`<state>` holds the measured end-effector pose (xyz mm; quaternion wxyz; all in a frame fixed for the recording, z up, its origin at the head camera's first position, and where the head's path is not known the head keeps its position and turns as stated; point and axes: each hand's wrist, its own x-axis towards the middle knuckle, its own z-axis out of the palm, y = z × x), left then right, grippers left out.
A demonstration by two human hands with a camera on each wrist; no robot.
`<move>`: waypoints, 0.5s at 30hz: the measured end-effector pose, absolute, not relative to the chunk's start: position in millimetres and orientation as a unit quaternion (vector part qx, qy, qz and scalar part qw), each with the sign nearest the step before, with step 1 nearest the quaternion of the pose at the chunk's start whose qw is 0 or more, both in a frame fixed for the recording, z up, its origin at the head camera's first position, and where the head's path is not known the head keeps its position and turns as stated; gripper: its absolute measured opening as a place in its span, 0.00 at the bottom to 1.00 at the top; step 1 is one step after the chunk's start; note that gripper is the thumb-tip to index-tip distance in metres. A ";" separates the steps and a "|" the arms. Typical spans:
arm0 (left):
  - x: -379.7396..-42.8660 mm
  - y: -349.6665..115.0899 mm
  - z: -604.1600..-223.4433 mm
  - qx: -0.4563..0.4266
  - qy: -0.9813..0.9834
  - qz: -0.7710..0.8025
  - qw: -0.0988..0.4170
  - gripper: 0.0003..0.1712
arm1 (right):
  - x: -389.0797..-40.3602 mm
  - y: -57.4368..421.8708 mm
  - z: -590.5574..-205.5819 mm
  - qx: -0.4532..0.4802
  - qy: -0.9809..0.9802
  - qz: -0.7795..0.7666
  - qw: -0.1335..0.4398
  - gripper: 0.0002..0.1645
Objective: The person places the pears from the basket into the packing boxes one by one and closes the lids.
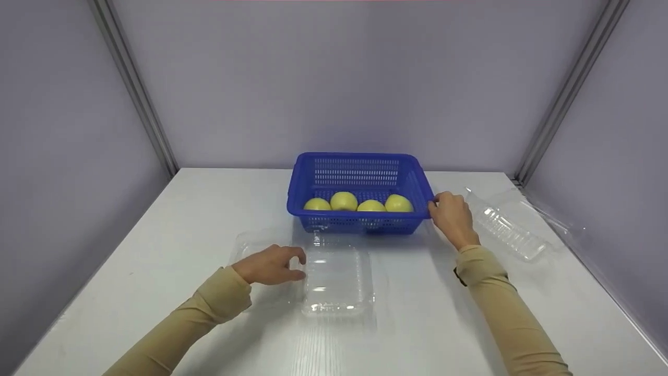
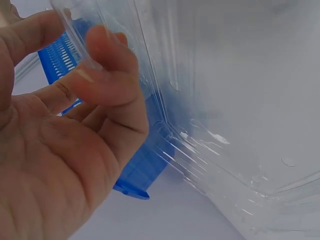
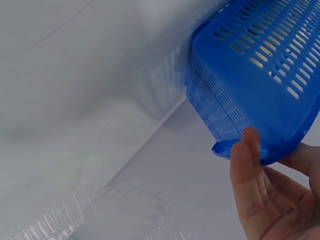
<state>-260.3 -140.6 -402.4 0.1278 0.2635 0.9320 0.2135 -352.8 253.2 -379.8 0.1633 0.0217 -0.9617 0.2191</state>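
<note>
Only the head view looks into the basket (image 1: 360, 214) of apples (image 1: 344, 200).

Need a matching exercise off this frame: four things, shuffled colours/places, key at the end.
Things:
1. Basket
2. Fruits
3. Right hand
4. Left hand

Colours/places:
A. At the basket's rim, by a corner
B. Yellow-green
C. At the clear container
D. Blue

Pairs: 1-D, 2-B, 3-A, 4-C
</note>
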 end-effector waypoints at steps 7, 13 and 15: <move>-262.5 -130.6 -401.7 0.283 0.919 0.232 0.147 0.18 | -354.3 245.4 -379.8 0.032 -0.959 0.194 0.203 0.15; -264.7 -119.8 -402.7 0.289 0.918 0.229 0.146 0.18 | -362.0 231.1 -386.9 0.098 -0.949 0.193 0.228 0.15; -265.5 -115.8 -403.1 0.289 0.919 0.226 0.146 0.19 | -366.1 226.7 -387.6 0.114 -0.948 0.199 0.223 0.14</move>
